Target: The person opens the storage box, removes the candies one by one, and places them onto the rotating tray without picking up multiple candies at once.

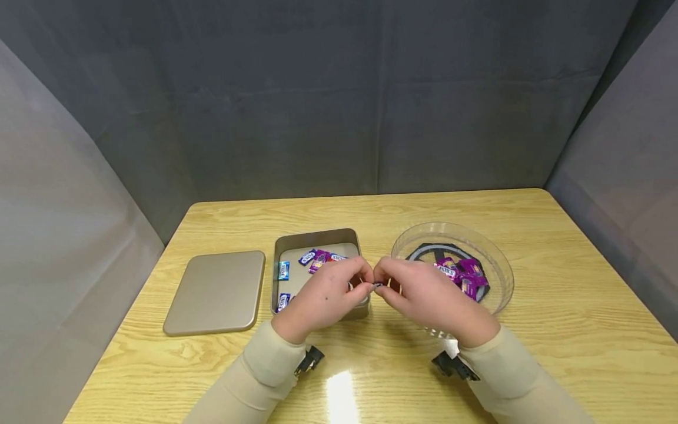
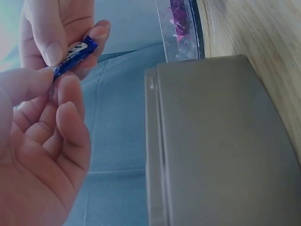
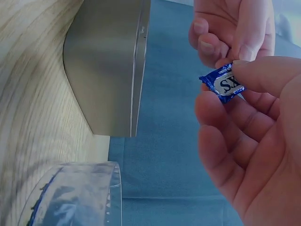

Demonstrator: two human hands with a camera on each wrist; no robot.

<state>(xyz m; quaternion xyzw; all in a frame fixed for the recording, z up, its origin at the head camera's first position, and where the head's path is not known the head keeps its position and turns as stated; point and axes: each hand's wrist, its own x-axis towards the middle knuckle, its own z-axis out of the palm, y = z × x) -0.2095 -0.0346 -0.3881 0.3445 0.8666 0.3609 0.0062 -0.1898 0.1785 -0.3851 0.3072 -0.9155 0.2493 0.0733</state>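
Fingers [image 3: 210, 110] pinch 1 packet [image 3: 222, 84] (blue) — left hand [image 1: 327, 294] and right hand [image 1: 430, 292].

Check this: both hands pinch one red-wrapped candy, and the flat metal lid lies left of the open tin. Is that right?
No, the candy is blue-wrapped, not red-wrapped, as the right wrist view shows. The left hand and right hand do pinch it, and the flat metal lid lies left of the open tin.

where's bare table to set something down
Bare table lies right of the clear bowl, behind the bowl and open tin, and in front of the flat lid. Crowded: between tin and bowl, where left hand and right hand pinch a blue packet.
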